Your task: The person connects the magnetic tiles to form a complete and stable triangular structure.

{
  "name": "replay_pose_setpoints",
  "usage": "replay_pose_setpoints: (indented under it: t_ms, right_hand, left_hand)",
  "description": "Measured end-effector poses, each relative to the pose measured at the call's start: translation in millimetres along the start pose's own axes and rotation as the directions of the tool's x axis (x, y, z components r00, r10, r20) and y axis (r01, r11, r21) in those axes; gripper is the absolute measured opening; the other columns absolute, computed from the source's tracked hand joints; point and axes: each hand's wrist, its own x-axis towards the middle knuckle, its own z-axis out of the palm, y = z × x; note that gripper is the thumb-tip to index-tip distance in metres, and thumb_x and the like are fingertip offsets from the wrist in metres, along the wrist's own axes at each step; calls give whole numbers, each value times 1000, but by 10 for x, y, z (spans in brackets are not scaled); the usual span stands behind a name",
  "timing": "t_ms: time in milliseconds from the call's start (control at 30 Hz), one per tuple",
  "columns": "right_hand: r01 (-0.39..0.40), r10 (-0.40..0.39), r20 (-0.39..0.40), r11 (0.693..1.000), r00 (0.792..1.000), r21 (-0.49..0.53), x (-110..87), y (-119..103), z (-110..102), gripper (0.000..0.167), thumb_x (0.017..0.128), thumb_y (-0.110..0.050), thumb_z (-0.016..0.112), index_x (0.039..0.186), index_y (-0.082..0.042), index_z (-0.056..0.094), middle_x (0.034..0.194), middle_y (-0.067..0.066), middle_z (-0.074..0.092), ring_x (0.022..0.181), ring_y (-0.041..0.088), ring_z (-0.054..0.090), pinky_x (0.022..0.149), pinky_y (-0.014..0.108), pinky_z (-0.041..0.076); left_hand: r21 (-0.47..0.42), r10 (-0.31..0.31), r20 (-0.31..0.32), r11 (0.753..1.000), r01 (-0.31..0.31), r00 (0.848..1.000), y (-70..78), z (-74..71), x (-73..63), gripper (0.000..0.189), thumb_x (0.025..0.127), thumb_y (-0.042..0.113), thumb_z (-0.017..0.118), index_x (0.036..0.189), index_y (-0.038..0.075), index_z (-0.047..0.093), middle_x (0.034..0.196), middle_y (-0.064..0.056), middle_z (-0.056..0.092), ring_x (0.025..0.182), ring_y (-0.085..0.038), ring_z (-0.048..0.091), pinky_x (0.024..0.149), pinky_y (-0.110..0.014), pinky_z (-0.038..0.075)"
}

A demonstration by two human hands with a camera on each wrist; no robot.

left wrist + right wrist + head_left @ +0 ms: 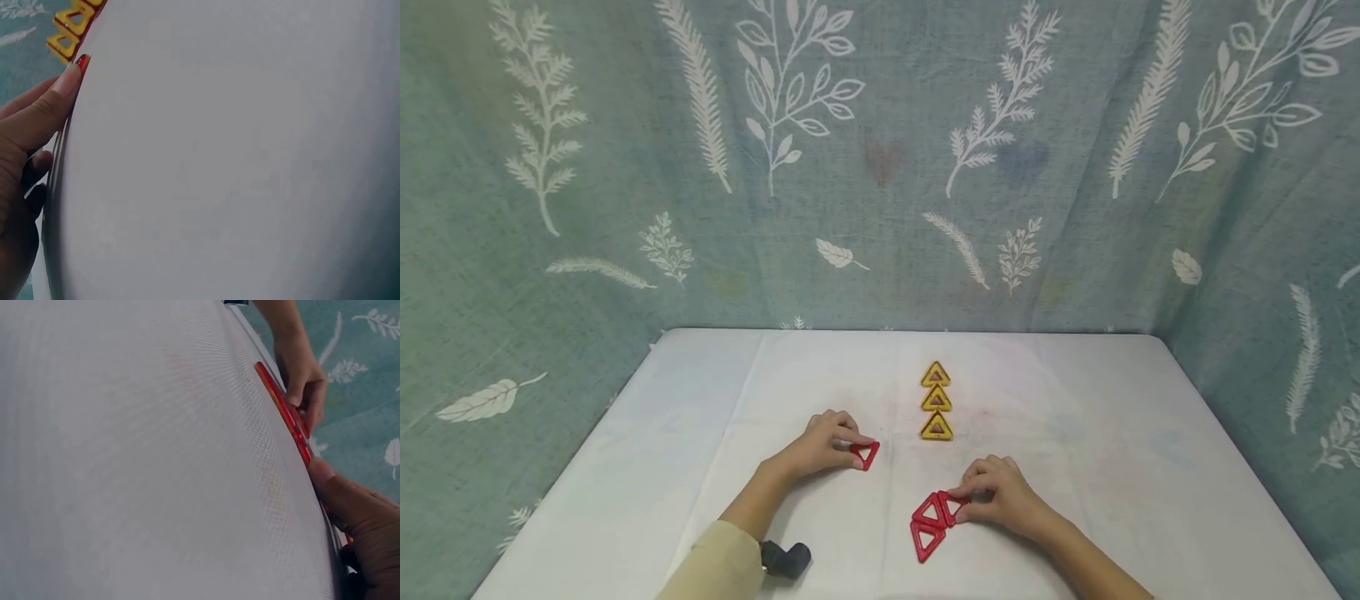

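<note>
In the head view my left hand [826,442] pinches a red triangle tile [874,455] between thumb and fingers, left of centre on the table. Only the tile's red tip shows past the thumb in the left wrist view. My right hand [1000,497] holds another red triangle tile [956,505] by its right side. That tile touches a red triangle [931,508], which adjoins a lower red triangle [927,541]; all lie flat. In the right wrist view the red tiles [281,405] appear edge-on beyond my right thumb.
Three yellow triangle tiles [936,400] stand in a line, tip to base, farther back on the white table [1075,400]. A dark object [786,559] sits by the left sleeve. A leaf-patterned green cloth [880,167] hangs behind and at the sides.
</note>
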Motion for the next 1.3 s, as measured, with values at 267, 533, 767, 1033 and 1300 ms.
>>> replay_pose_setpoints:
  t_ms: [267, 533, 767, 1033, 1300]
  right_hand:
    - [-38, 33, 78, 998, 996, 60, 26, 10, -47, 30, 71, -40, 77, 95, -21, 77, 87, -17, 60, 82, 1, 48, 73, 29, 27]
    - [-20, 16, 65, 998, 998, 67, 46, 19, -46, 29, 71, -39, 78, 93, -21, 77, 86, -16, 60, 82, 1, 48, 73, 27, 27]
    - [-42, 36, 88, 996, 996, 73, 68, 35, -46, 30, 71, -40, 78, 95, -21, 77, 85, -16, 60, 81, 1, 48, 72, 25, 26]
    - [-26, 18, 110, 997, 994, 72, 119, 29, -93, 30, 71, -36, 80, 96, -19, 77, 84, -15, 60, 79, -1, 49, 70, 25, 27]
    - [12, -19, 124, 998, 992, 58, 149, 29, -112, 29, 72, -35, 79, 97, -19, 77, 84, -15, 60, 77, -3, 48, 70, 24, 26]
  left_hand:
    - [-10, 18, 107, 1000, -17, 994, 189, 63, 58, 37, 73, 36, 79, 108, 26, 73, 91, 14, 51, 88, -11, 37, 75, -30, 31]
    - [-13, 66, 149, 998, -65, 987, 280, 166, 108, 37, 72, 38, 79, 108, 28, 73, 87, 14, 47, 86, -9, 35, 75, -27, 30]
    - [-5, 72, 170, 997, -72, 983, 358, 223, 124, 37, 71, 39, 79, 106, 28, 74, 88, 16, 45, 86, -8, 34, 76, -26, 30]
    - [-4, 143, 174, 989, -145, 974, 470, 288, 155, 38, 70, 38, 80, 105, 28, 74, 86, 17, 46, 85, -4, 35, 77, -22, 29]
    - [-28, 132, 195, 991, -129, 972, 522, 366, 168, 37, 69, 38, 81, 104, 30, 74, 87, 19, 48, 85, -4, 35, 78, -24, 28]
